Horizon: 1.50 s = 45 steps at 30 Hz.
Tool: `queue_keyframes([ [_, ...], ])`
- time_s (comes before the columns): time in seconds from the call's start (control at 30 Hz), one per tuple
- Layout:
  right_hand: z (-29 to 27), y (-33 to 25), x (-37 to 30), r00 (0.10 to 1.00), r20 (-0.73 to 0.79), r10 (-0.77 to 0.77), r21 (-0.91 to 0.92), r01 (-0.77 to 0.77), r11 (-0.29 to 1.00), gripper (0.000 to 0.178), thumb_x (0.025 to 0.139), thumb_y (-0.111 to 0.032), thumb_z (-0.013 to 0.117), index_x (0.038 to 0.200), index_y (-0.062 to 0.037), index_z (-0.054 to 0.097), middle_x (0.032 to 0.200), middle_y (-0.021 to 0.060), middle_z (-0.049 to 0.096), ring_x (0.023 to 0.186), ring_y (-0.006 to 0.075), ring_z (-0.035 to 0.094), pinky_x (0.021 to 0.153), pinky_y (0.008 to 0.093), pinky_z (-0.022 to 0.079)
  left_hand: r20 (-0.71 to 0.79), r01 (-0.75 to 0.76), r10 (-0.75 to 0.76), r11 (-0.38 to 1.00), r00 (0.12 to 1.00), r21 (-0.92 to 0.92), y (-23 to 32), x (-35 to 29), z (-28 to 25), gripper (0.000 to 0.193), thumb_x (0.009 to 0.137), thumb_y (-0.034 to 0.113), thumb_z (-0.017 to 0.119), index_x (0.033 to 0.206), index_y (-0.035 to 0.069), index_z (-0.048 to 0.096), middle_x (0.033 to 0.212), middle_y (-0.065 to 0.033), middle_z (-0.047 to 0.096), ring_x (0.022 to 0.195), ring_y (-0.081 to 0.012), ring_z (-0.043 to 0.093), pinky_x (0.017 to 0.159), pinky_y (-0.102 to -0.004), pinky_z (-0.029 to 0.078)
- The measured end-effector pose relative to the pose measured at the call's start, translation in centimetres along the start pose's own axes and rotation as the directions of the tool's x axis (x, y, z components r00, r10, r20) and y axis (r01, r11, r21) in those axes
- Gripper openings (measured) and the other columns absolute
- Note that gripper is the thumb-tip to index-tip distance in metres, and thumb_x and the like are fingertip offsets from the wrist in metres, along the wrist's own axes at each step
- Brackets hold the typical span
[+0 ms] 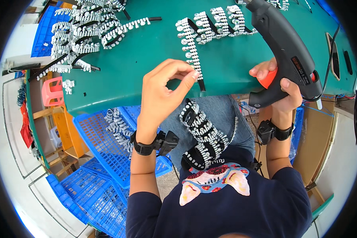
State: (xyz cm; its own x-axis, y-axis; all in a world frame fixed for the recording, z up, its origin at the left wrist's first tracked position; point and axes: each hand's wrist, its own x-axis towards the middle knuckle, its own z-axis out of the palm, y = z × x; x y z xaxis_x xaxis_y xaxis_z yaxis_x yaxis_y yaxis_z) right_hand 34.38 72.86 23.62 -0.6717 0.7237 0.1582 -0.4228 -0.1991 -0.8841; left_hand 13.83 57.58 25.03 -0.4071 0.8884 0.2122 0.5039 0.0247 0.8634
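My left hand point(158, 89) is over the front edge of the green table, its thumb and forefinger pinched at the lower part of a silver rhinestone strip point(191, 49) with a black backing end. The strip hangs down toward me from a row of similar rhinestone strips point(220, 25) lying on the table. My right hand point(290, 97) is wrapped round the handle of a black glue gun point(287, 43) with a red trigger, its fingers at the trigger. The gun's nozzle points away from me, up and left. Black straps with rhinestones point(204, 133) lie on my lap.
A heap of rhinestone strips point(81, 35) covers the far left of the green table point(127, 83). A phone point(333, 55) lies at its right, near the gun's black cable point(330, 67). Blue plastic baskets point(95, 190) and a pink stool point(52, 91) stand at left.
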Motion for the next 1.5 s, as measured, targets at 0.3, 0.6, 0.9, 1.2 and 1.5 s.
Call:
queue_keyframes([
  [0.3,-0.8,0.4,0.1,0.996,0.087,-0.021,0.102,0.012,0.995,0.04,0.072,-0.022,0.053,0.099,0.008,0.051,0.082,0.0231,0.061,0.086,0.0362,0.06,0.085,0.047,0.046,-0.032,0.058,-0.061,0.996,0.998,-0.069,-0.2,0.1,0.2,0.018,0.077,0.002,0.068,0.09,0.001,0.055,0.079,-0.0071,0.065,0.073,-0.0137,0.065,0.065,-0.0258,0.053],
  [0.6,-0.9,0.6,-0.2,0.993,0.105,-0.051,0.13,0.037,0.991,0.043,0.073,-0.019,0.052,0.105,0.0097,0.05,0.082,0.0208,0.059,0.084,0.0333,0.06,0.085,0.0482,0.047,0.042,0.224,-0.23,0.866,0.972,-0.448,-0.6,0.0,-0.1,0.023,0.079,-0.001,0.063,0.096,0.003,0.048,0.081,-0.0062,0.063,0.076,-0.0119,0.063,0.069,-0.0244,0.05],
  [0.9,0.1,0.2,0.4,1.0,-0.006,0.006,0.047,-0.006,0.999,0.041,0.069,-0.024,0.053,0.094,0.0083,0.049,0.076,0.0197,0.057,0.079,0.0349,0.06,0.079,0.0443,0.047,0.059,0.188,-0.179,0.948,0.982,-0.256,-0.5,0.7,-0.2,0.026,0.083,-0.003,0.056,0.103,0.005,0.041,0.087,-0.0083,0.064,0.082,-0.0163,0.063,0.071,-0.0249,0.048],
  [1.2,-0.4,0.5,-0.5,1.0,-0.022,-0.005,0.08,0.007,0.997,0.041,0.07,-0.028,0.054,0.093,0.0056,0.049,0.078,0.0199,0.058,0.081,0.0331,0.059,0.081,0.0435,0.046,0.076,0.284,-0.282,0.839,0.956,-0.465,-0.5,2.6,-0.4,0.048,0.088,0.009,0.06,0.127,0.007,0.032,0.097,-0.0147,0.065,0.08,-0.0128,0.06,0.068,-0.0243,0.05],
  [1.5,-0.5,0.7,-0.8,1.0,-0.029,-0.008,0.154,0.013,0.988,0.038,0.069,-0.028,0.053,0.09,0.004,0.048,0.076,0.0207,0.059,0.079,0.0343,0.06,0.08,0.0425,0.046,-0.258,0.111,-0.14,0.986,0.956,-0.122,-1.4,5.6,-3.8,0.053,0.088,0.015,0.062,0.133,0.004,0.036,0.099,-0.017,0.066,0.073,-0.0122,0.063,0.064,-0.0236,0.049],
])
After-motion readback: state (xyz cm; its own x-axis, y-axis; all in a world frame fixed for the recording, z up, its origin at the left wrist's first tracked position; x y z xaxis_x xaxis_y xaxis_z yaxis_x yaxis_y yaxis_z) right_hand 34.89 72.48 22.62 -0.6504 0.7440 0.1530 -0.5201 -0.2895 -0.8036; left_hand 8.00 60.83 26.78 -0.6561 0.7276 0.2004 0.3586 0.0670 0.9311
